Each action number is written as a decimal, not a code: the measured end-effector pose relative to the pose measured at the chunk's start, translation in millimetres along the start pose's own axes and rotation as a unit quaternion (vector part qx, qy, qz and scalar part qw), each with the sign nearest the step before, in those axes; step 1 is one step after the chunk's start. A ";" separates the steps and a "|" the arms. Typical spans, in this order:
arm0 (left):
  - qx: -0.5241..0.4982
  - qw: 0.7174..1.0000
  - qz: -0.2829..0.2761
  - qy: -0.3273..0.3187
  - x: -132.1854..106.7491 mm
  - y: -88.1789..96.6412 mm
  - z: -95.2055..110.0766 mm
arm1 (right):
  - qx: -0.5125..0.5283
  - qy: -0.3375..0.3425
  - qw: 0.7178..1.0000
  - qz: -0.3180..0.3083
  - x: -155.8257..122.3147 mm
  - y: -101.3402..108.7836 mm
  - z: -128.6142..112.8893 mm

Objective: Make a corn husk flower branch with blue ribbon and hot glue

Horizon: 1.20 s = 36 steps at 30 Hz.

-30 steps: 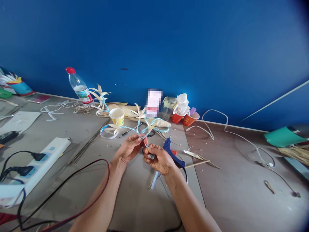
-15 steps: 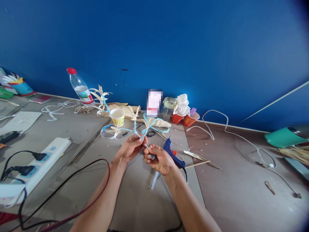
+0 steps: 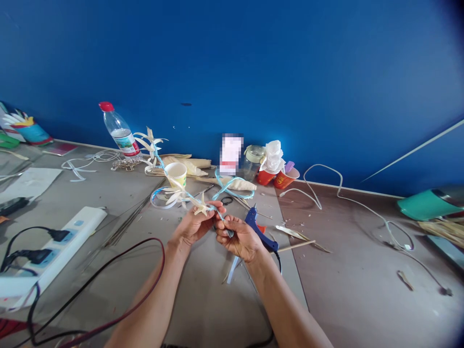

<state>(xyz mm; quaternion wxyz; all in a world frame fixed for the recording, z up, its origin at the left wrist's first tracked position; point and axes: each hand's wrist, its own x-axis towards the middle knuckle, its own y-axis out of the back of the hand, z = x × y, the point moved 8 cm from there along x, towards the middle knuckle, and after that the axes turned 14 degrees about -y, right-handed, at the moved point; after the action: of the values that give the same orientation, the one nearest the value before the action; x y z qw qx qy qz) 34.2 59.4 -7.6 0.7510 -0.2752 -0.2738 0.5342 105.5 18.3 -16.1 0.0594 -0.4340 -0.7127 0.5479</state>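
Both my hands are closed on a thin stem wrapped in blue ribbon (image 3: 220,215), which bears pale husk flowers. My left hand (image 3: 194,226) pinches it just below a star-shaped husk flower (image 3: 201,207). My right hand (image 3: 237,237) grips the lower end, where something grey-blue, too small to name, shows under the fingers. Another husk flower (image 3: 176,194) sits further left on the stem, in front of a yellow paper cup (image 3: 176,176). A second blue-wrapped stem with a husk flower (image 3: 149,140) leans out of the cup. Loops of blue ribbon (image 3: 235,194) lie beyond my hands.
A blue glue gun (image 3: 259,228) lies just right of my right hand. Behind are a plastic bottle (image 3: 122,135), a lidded jar (image 3: 252,163) and red paper cups (image 3: 267,177). A white power strip (image 3: 78,227) and dark cables are on the left, a green tumbler (image 3: 416,208) far right.
The flowered stem has tipped over to the left and down, its star-shaped flower now close to my left fingers. My hands have stayed nearly in place.
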 end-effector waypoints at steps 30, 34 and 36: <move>0.321 0.941 0.081 -0.071 6.3 9.9 3.0 | -0.496 0.290 0.753 0.321 -28.1 -7.7 -32.7; 0.382 0.917 0.081 -0.083 5.7 8.8 4.1 | -0.585 0.343 0.653 0.338 -32.9 -19.2 -29.3; 0.347 0.932 0.082 -0.070 4.7 9.0 0.4 | -0.587 0.318 0.654 0.356 -30.1 -14.2 -28.3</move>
<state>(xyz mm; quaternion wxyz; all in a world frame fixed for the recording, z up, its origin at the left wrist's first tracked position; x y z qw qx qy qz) 29.4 66.4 -13.1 0.7321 0.0187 -0.0994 0.6737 132.1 18.0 18.6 -0.1843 -0.7468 -0.6141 -0.1768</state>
